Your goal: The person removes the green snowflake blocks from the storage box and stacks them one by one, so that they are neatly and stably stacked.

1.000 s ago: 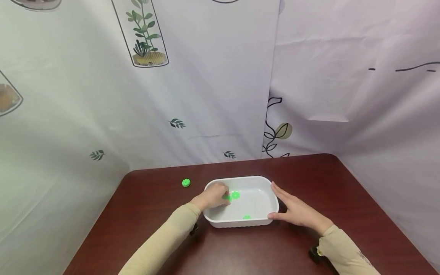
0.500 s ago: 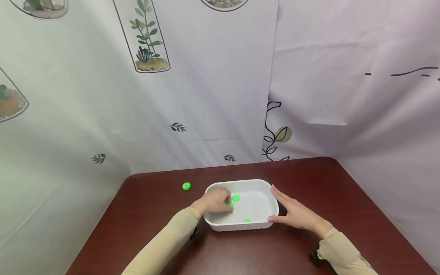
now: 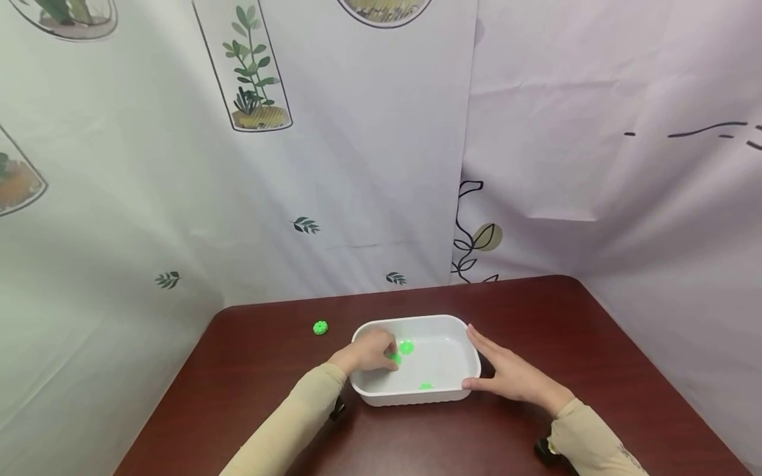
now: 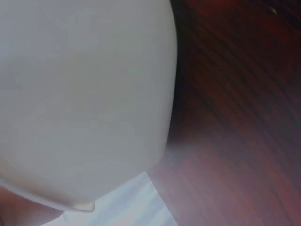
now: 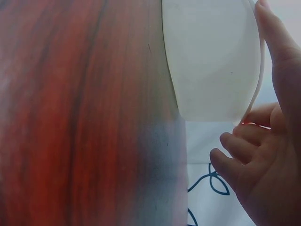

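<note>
A white rectangular dish (image 3: 417, 398) with rounded corners stands on the table. Inside its left end is my left hand (image 3: 368, 350), palm down, with thumb and fingers pinching a green flower-shaped piece (image 3: 395, 359) that they partly cover. Another green piece (image 3: 407, 347) lies on the dish floor just beyond the fingertips, and a third green piece (image 3: 426, 385) shows at the near wall. My right hand (image 3: 513, 375) grips the right end of the dish, thumb at the near corner and fingers at the far one. In the left wrist view the dish's outer wall (image 4: 94, 94) hides the left fingers.
One more green piece (image 3: 320, 327) lies on the dark red table (image 3: 262, 370), beyond the dish to the left. Printed white cloth (image 3: 369, 165) hangs behind the table's far edge and along both sides. Black wrist cameras show under both sleeves.
Everything sits slightly lower in the head view, whose camera has tilted up. Relative to the dish, both hands stay nearly in place, the left still at the same green piece.
</note>
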A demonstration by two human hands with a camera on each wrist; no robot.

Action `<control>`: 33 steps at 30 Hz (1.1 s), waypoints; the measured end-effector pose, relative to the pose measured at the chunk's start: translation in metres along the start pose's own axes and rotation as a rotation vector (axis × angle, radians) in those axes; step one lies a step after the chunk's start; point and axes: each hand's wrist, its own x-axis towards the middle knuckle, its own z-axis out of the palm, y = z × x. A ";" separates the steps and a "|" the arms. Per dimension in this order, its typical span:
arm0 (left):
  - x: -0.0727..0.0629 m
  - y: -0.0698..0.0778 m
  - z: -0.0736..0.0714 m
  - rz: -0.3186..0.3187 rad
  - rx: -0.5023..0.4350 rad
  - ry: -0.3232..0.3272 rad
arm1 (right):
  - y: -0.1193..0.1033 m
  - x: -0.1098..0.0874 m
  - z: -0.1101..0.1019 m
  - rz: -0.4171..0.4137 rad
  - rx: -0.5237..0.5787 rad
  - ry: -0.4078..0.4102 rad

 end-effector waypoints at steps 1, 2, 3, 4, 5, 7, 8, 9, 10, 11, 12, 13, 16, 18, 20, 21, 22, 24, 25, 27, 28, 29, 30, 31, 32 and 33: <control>0.000 0.000 0.000 -0.001 -0.009 -0.005 | 0.000 0.000 0.000 0.003 0.005 -0.005; 0.000 0.000 0.001 0.001 -0.018 -0.009 | -0.001 -0.001 0.000 0.006 0.008 -0.008; 0.000 -0.001 0.001 -0.002 -0.028 -0.015 | -0.001 -0.001 0.000 0.009 0.005 -0.008; 0.000 -0.001 0.001 -0.004 -0.035 -0.014 | -0.001 -0.001 0.000 0.009 0.001 -0.004; 0.001 -0.002 0.001 -0.003 -0.039 -0.013 | -0.002 -0.001 -0.001 0.007 -0.005 0.001; 0.001 -0.003 0.002 0.000 -0.062 -0.015 | -0.003 -0.002 -0.001 -0.001 -0.009 0.013; 0.001 -0.003 0.002 -0.002 -0.077 -0.017 | -0.004 -0.002 -0.002 -0.004 -0.012 0.017; 0.000 -0.003 0.002 -0.007 -0.091 -0.022 | -0.005 -0.003 -0.001 -0.008 -0.017 0.021; 0.000 -0.003 0.002 -0.010 -0.101 -0.026 | -0.005 -0.003 -0.001 -0.013 -0.020 0.024; -0.001 -0.002 0.003 -0.012 -0.110 -0.030 | -0.006 -0.003 -0.001 -0.019 -0.021 0.026; -0.002 -0.002 0.003 -0.015 -0.116 -0.036 | -0.006 -0.003 -0.001 -0.024 -0.015 0.028; -0.002 -0.001 0.002 -0.016 -0.115 -0.040 | -0.007 -0.003 0.000 -0.026 -0.012 0.028; -0.004 0.001 0.003 -0.006 -0.083 -0.053 | -0.007 -0.003 0.001 -0.026 -0.004 0.025; -0.004 0.002 0.003 0.009 -0.057 -0.055 | -0.005 -0.002 0.001 -0.026 0.001 0.028; -0.004 0.003 0.004 0.022 -0.031 -0.053 | -0.004 -0.002 0.002 -0.028 0.000 0.037; -0.004 0.003 0.005 0.031 -0.022 -0.048 | -0.003 -0.002 0.002 -0.031 -0.001 0.042; -0.004 0.004 0.005 0.038 -0.016 -0.044 | -0.003 -0.002 0.002 -0.035 -0.005 0.046; -0.005 0.004 0.006 0.055 -0.011 -0.042 | -0.002 -0.003 0.003 -0.042 -0.008 0.050; -0.005 0.004 0.006 0.063 -0.012 -0.043 | -0.002 -0.003 0.003 -0.046 -0.010 0.052; -0.006 0.003 0.006 0.076 -0.018 -0.050 | -0.003 -0.003 0.003 -0.058 -0.022 0.056; -0.006 0.002 0.006 0.081 -0.027 -0.054 | -0.003 -0.003 0.004 -0.064 -0.031 0.059; -0.006 0.001 0.006 0.084 -0.038 -0.060 | -0.003 -0.003 0.004 -0.064 -0.028 0.061; -0.005 0.000 0.006 0.085 -0.051 -0.065 | -0.003 -0.003 0.004 -0.069 -0.038 0.063; -0.005 -0.001 0.005 0.086 -0.066 -0.069 | -0.004 -0.003 0.004 -0.068 -0.034 0.064; -0.006 -0.001 0.004 0.084 -0.086 -0.072 | -0.004 -0.002 0.004 -0.064 -0.031 0.061; -0.006 -0.002 0.002 0.079 -0.105 -0.076 | -0.005 -0.002 0.003 -0.056 -0.020 0.056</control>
